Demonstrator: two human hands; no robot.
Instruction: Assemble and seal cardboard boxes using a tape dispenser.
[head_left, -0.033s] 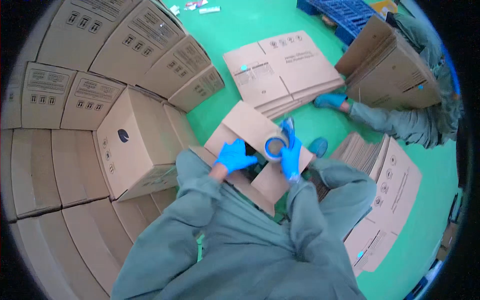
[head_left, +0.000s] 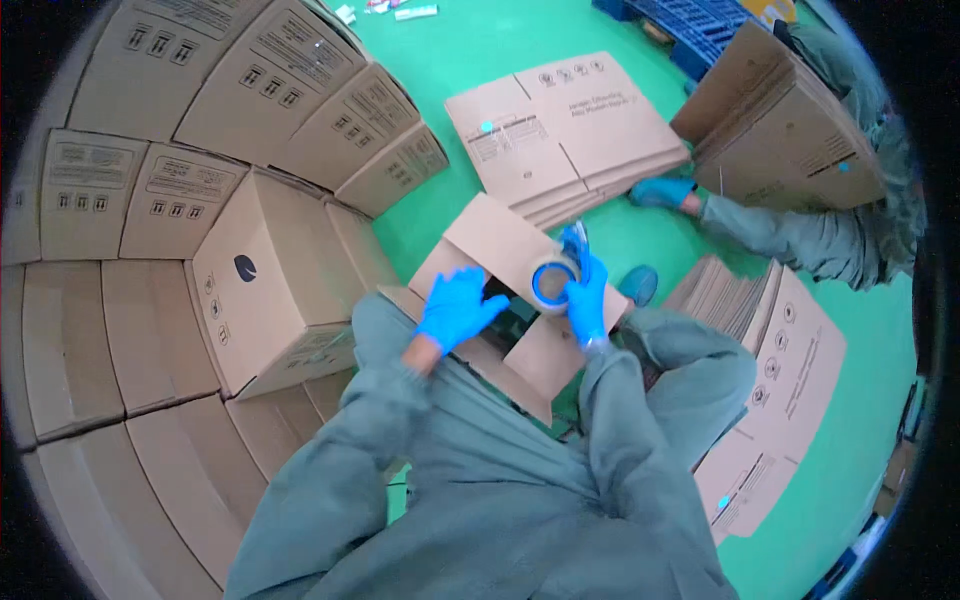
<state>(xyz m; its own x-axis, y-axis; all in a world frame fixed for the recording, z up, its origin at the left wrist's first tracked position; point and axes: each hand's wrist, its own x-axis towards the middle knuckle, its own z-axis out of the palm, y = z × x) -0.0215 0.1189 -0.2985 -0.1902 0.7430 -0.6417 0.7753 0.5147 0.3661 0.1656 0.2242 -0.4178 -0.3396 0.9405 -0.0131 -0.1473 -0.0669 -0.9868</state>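
Between my legs sits a cardboard carton [head_left: 543, 362] with its flaps only partly folded in, and a dark gap shows in its middle. My left hand [head_left: 460, 308], in a blue glove, lies over the left-hand flap beside that gap, fingers apart and holding nothing. In my right hand [head_left: 588, 305], also gloved in blue, is a tape dispenser [head_left: 574, 240] carrying a roll of tape [head_left: 551, 284] with a blue core. The roll hangs over the carton's right side, partly covering the far flap [head_left: 500, 238]. Whether tape touches the cardboard is unclear.
Closed cartons [head_left: 275, 270] are stacked along my left. A pile of flattened cartons [head_left: 570, 130] lies ahead, another [head_left: 775, 400] at my right. A co-worker's leg [head_left: 780, 235] stretches in from the right beside upright flattened cartons [head_left: 790, 140]. A blue pallet [head_left: 690, 30] stands behind.
My left hand has shifted slightly left, away from the gap, and its fingers point more upward. The right hand with the tape dispenser has barely moved.
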